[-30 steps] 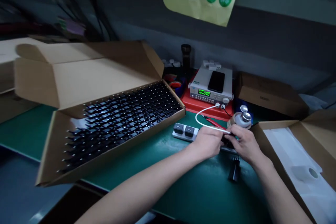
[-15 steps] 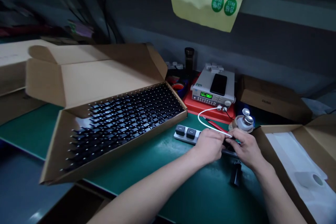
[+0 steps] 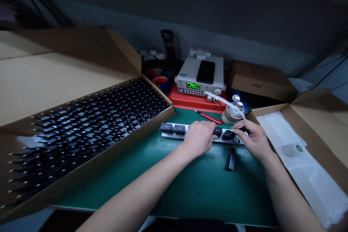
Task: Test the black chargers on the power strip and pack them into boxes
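Observation:
A white power strip (image 3: pixel 174 136) lies across the green table, with several black power adapters (image 3: pixel 179 129) plugged into it. My left hand (image 3: pixel 199 136) curls over the strip's middle, fingertips beside one adapter (image 3: pixel 218 131); what lies under its fingers is hidden. At the strip's right end, my right hand (image 3: pixel 252 137) pinches the end of a white cable (image 3: pixel 224 100), close to another adapter (image 3: pixel 228 135). That cable runs to the front of a grey bench instrument (image 3: pixel 199 74) with a lit green display. A loose black adapter (image 3: pixel 231 159) lies in front of the strip.
An open carton (image 3: pixel 152 125) with rows of black adapters fills the left. Red-handled cutters (image 3: pixel 208 116) and a tape roll with a metal-topped bottle (image 3: pixel 231 114) sit behind the strip. Another open carton (image 3: pixel 326 130) stands right. A phone (image 3: pixel 206 71) rests on the instrument.
My left hand has moved left along the strip, away from my right hand, uncovering adapters between them. The cable is now raised in my right hand. The display reading differs, and the view has shifted.

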{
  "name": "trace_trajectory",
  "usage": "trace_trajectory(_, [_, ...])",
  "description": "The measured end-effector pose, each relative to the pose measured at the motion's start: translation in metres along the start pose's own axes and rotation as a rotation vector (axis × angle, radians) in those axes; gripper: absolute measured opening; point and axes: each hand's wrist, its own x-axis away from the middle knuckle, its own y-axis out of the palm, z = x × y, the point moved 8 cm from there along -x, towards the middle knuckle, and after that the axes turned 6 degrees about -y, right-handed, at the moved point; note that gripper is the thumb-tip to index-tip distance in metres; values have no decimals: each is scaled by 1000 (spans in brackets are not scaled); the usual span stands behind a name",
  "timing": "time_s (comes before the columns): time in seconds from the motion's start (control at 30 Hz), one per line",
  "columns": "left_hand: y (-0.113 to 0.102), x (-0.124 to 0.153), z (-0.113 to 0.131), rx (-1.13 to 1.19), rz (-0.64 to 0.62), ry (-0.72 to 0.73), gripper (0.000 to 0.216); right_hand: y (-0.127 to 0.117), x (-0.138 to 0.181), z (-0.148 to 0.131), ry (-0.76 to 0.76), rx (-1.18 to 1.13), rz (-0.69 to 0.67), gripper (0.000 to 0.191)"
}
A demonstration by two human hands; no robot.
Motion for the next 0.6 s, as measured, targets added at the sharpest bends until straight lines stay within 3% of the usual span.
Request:
trace_trajectory(0.2, [-3, 3, 7, 22, 7, 52, 22, 13, -1, -15, -136, 162, -116, 12])
trace_trajectory(0.37, [-10, 1, 14, 54, 24, 113, 18, 13, 0, -10, -149, 200, -130, 10])
trace_trajectory(0.6, [-15, 4, 39, 120, -6, 375, 22, 14, 2, -3, -159, 197, -135, 9])
